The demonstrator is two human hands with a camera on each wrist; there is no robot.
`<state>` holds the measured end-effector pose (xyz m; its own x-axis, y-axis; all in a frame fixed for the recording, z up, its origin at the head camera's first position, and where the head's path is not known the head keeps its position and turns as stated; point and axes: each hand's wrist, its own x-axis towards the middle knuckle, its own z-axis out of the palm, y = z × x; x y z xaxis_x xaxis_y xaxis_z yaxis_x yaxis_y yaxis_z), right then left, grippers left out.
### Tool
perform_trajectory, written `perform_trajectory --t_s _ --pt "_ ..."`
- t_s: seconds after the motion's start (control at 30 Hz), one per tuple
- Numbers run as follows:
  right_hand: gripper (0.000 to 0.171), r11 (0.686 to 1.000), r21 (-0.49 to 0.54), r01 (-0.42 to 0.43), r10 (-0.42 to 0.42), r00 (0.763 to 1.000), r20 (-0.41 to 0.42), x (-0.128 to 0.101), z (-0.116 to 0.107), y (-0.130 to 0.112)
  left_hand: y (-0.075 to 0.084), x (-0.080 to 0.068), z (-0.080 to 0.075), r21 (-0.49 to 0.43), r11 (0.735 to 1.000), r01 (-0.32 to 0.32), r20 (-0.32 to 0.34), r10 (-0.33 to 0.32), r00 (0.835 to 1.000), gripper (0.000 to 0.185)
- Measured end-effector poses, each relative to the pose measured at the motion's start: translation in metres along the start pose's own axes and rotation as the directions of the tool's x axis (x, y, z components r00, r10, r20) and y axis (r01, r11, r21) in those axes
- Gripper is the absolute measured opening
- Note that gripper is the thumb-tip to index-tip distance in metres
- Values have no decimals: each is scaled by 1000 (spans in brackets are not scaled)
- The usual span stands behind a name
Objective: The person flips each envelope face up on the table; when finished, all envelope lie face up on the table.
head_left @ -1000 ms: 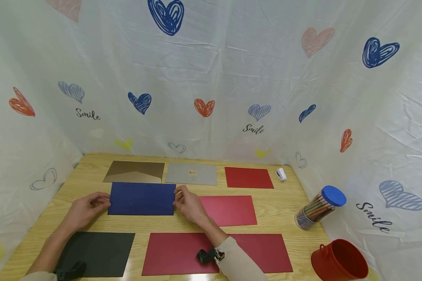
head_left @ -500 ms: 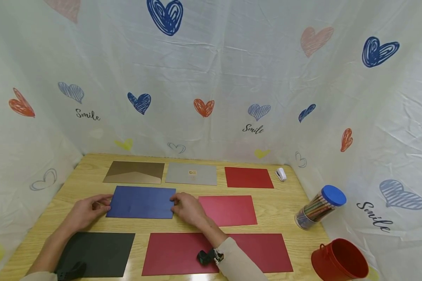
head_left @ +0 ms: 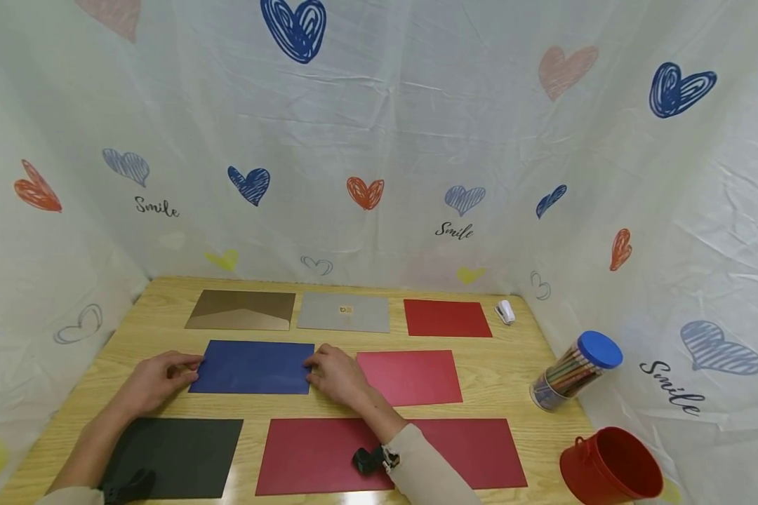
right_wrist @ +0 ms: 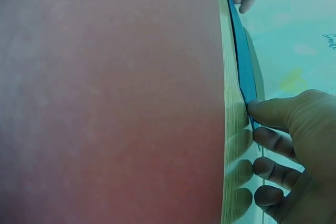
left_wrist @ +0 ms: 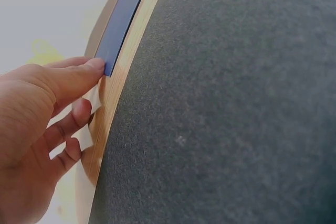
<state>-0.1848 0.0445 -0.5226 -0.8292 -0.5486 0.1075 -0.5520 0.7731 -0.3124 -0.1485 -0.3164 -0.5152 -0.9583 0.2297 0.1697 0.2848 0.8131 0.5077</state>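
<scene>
A dark blue sheet (head_left: 253,366) lies nearly flat on the wooden table (head_left: 505,379), in the middle row at the left. My left hand (head_left: 188,366) pinches its left edge and my right hand (head_left: 311,365) pinches its right edge. In the left wrist view my left hand (left_wrist: 86,85) meets the corner of the blue sheet (left_wrist: 123,17), with one fingertip on top. The right wrist view shows the blue sheet (right_wrist: 242,61) edge-on, its near end a little above the wood, held by my right hand (right_wrist: 257,124).
Around the blue sheet lie a brown envelope (head_left: 241,310), a grey one (head_left: 344,312), a red sheet (head_left: 446,318), a pink-red sheet (head_left: 410,377), a large dark red sheet (head_left: 309,456) and a black sheet (head_left: 177,456). At the right stand a pencil jar (head_left: 575,372) and a red bucket (head_left: 609,466).
The blue sheet, tilted up a second ago, has come down almost flat on the table. Both hands sank with it and kept hold of its ends.
</scene>
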Motion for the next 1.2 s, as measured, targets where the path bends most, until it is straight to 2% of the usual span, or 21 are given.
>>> perform_trajectory --t_s 0.53,1.0,1.07,1.2 --pt "23 1000 -10 -2 2 1000 -6 1 -1 0 1 -1 -1 -5 1000 -15 -23 15 1000 31" --pt "24 1000 15 -5 5 1000 -2 1 0 0 0 0 -2 -20 1000 -1 -4 1 1000 29" --pt "25 999 38 -13 13 1000 4 -1 -2 1 2 0 -1 -18 1000 -8 -22 8 1000 29" --pt "24 993 113 -35 35 999 3 -6 -8 4 10 4 1 -2 998 -55 -112 55 992 26"
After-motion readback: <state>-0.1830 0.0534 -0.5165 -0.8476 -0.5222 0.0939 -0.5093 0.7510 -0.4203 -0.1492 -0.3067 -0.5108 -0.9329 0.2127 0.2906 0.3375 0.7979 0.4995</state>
